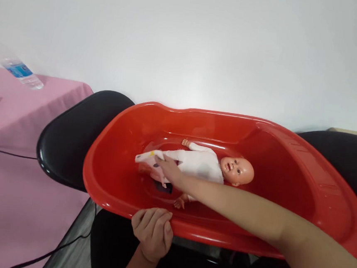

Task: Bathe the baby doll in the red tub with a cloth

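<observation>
A doll (pixel 201 163) in white clothing lies on its back inside a red baby bathtub (pixel 285 201), its head toward the right. My right hand (pixel 171 173) reaches into the tub over the doll's legs. Its fingers are closed on a thin white cloth (pixel 151 158) with yellow and dark spots, which covers the doll's lower legs. On the near rim, my left hand (pixel 154 234) is curled round the edge. My right forearm hides part of the doll's near side. A small dark patch shows on the tub floor below the cloth.
Black seats (pixel 68 141) stand beneath and beside the tub. At the left, a pink-covered table (pixel 11 115) bears a clear plastic bottle (pixel 21 70) with a blue label. A black cable (pixel 72 241) runs along the lower left. Behind the tub rises a white wall (pixel 204 48).
</observation>
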A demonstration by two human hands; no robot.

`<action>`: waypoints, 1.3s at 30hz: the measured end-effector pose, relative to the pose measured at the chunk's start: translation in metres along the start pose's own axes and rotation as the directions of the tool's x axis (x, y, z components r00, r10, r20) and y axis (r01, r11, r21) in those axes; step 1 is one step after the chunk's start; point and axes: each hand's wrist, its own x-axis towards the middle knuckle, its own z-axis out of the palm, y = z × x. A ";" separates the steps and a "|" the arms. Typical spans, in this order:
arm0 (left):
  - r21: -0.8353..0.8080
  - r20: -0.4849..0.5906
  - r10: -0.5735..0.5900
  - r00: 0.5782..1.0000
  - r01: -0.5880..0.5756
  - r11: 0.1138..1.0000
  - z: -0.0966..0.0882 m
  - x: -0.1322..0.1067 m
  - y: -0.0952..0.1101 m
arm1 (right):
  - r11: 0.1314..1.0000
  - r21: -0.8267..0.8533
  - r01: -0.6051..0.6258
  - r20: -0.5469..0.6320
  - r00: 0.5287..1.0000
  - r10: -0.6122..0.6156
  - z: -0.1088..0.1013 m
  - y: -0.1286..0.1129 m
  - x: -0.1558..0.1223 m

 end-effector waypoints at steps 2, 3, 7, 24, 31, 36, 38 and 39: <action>0.003 -0.002 0.002 1.000 -0.002 1.000 0.000 0.000 0.000 | 0.997 0.082 -0.015 -0.128 0.991 0.026 -0.034 -0.020 -0.011; 0.004 -0.003 0.004 1.000 -0.004 1.000 0.000 0.000 -0.001 | 0.997 0.074 0.009 -0.182 0.983 0.005 -0.054 -0.030 -0.019; 0.003 -0.002 0.015 1.000 -0.015 1.000 0.000 0.000 -0.002 | 0.977 -0.183 0.110 -0.256 0.954 -0.156 -0.128 -0.055 -0.053; 0.017 0.002 0.037 0.999 -0.037 0.999 -0.001 -0.002 -0.004 | 0.262 -0.887 0.379 0.422 0.898 0.128 -0.214 -0.020 -0.147; 0.032 -0.005 0.049 0.999 -0.049 0.998 -0.002 0.003 -0.002 | 0.181 -0.891 0.417 0.444 0.885 0.143 -0.206 -0.013 -0.148; 0.042 0.007 0.051 0.999 -0.052 0.998 -0.002 0.002 -0.003 | -0.039 -0.875 0.482 0.475 0.872 0.121 -0.194 0.003 -0.130; 0.041 0.011 0.052 0.999 -0.052 0.998 -0.002 0.001 -0.003 | -0.102 -0.878 0.468 0.458 0.882 0.110 -0.188 0.006 -0.125; 0.040 0.013 0.053 0.999 -0.053 0.998 -0.002 0.001 -0.003 | -0.125 -0.884 0.450 0.439 0.892 0.103 -0.186 0.006 -0.123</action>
